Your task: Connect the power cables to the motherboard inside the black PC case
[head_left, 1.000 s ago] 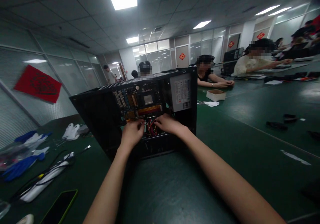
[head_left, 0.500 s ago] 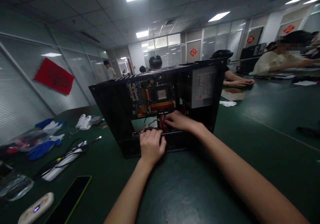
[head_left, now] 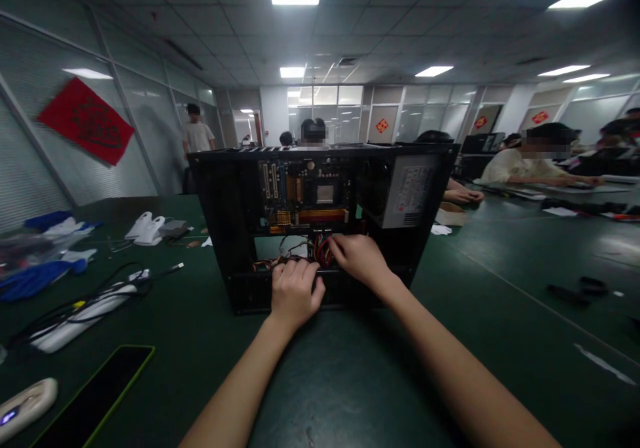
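An open black computer case [head_left: 216, 225] stands on the table with its inside facing me. Inside it are a motherboard [head_left: 311, 185] at the upper middle and a silver power supply [head_left: 407, 191] at the upper right. My left hand [head_left: 296, 295] lies over the lower front rail, its fingers curled across the edge. With thumb and fingers together, my right hand [head_left: 363, 259] reaches in and grips the bundle of coloured cables [head_left: 323, 251] below the motherboard. Its fingertips are partly hidden among the wires.
To the left lie a power strip [head_left: 90, 315] with a black cable, a green-edged phone [head_left: 95, 395], a pale oval device [head_left: 30, 405] and blue gloves [head_left: 43, 278]. A small box [head_left: 451, 215] is behind the case on the right. Other people sit farther back.
My view has levelled and turned slightly, so the case looks straighter. Both hands stay at about the same places on the case, the right still at the cables.
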`<act>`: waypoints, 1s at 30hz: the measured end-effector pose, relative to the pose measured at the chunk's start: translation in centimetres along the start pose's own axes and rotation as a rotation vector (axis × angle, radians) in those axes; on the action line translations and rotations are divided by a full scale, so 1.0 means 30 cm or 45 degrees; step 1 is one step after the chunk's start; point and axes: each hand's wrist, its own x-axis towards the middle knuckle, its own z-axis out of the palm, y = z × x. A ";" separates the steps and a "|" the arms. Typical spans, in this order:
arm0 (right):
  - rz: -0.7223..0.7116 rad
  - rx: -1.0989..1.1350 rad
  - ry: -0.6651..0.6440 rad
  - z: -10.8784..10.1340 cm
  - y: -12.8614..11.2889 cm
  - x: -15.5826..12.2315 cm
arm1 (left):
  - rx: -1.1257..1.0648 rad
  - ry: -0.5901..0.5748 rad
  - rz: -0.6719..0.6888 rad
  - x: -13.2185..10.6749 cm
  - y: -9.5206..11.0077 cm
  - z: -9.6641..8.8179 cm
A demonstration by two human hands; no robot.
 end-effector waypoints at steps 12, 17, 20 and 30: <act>-0.235 -0.137 0.333 0.079 -0.008 -0.154 | -0.063 -0.127 -0.026 0.012 0.012 -0.034; -0.239 -0.057 0.152 0.032 -0.009 -0.155 | -0.064 -0.185 -0.037 0.013 0.017 -0.050; -0.255 -0.063 0.096 0.026 -0.006 -0.157 | -0.064 -0.185 -0.041 0.012 0.015 -0.048; -0.417 0.172 0.524 0.009 0.081 -0.167 | -0.071 -0.189 -0.087 0.018 0.024 -0.055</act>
